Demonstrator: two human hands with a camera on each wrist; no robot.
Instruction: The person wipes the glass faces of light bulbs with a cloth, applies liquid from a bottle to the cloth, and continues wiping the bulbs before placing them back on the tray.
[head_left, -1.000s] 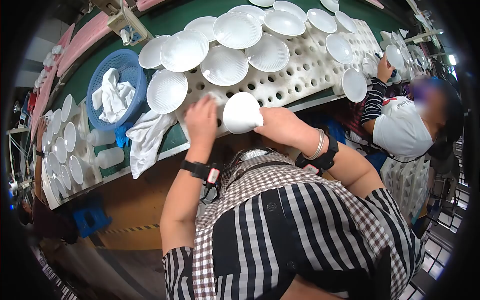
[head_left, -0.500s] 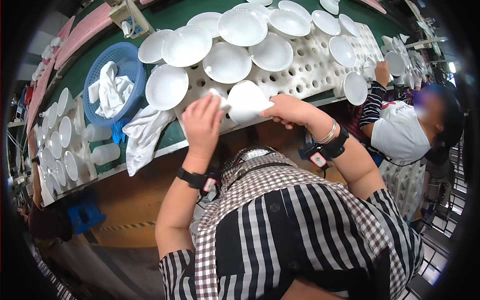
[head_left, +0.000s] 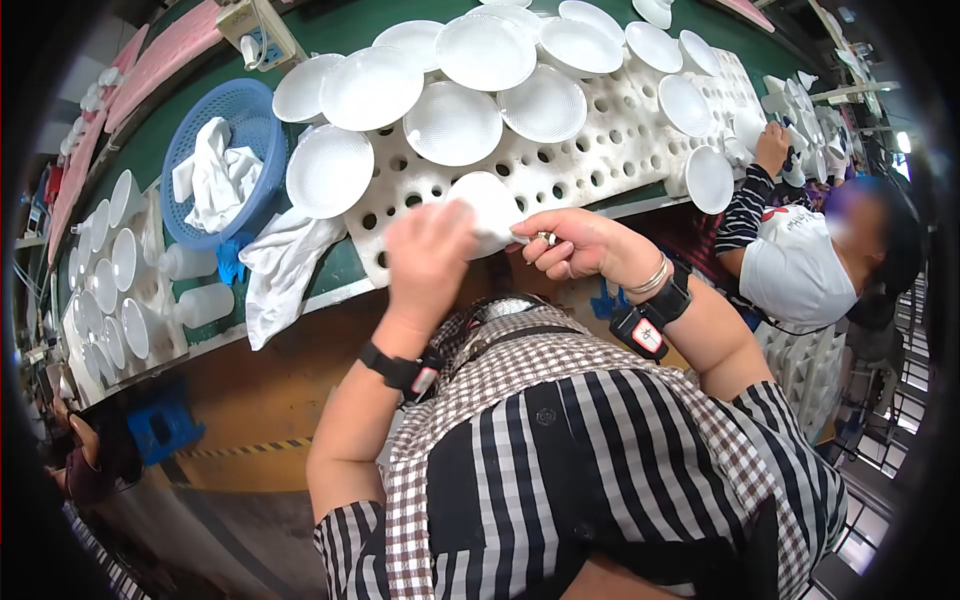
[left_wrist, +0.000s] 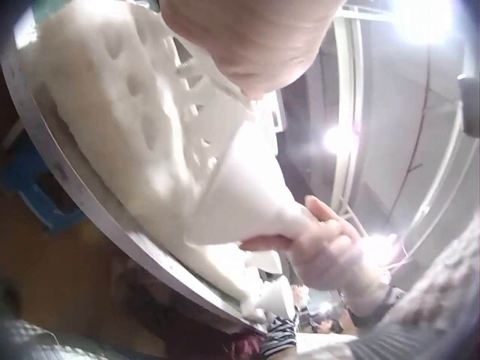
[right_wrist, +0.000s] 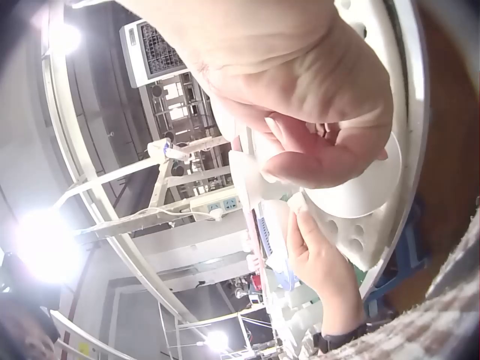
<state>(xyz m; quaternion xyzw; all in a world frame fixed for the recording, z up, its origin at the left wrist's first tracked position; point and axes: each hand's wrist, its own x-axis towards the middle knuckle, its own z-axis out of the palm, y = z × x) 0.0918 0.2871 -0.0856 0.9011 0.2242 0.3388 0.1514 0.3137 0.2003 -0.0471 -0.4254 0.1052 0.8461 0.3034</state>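
Observation:
My right hand (head_left: 590,248) pinches the narrow neck of a white funnel-shaped lampshade (head_left: 488,203). In the left wrist view the shade (left_wrist: 244,191) points its wide end away from that hand. My left hand (head_left: 430,262) is blurred in the head view and overlaps the shade's left side. At its fingertips, in the right wrist view, a small white pad (right_wrist: 298,202) shows between thumb and fingers. Several similar shades (head_left: 453,122) with ribbed insides stand wide end up in a white board (head_left: 420,190) full of holes.
A blue basket (head_left: 180,175) with white cloths inside stands to the left. Another white cloth (head_left: 283,275) hangs over the table's front edge. More shades (head_left: 125,258) stand farther left. Another person (head_left: 800,240) works at the right end of the table.
My left hand has moved right, in front of the shade. The shade has turned and shifted slightly, and my right hand's fingers have shifted at its neck.

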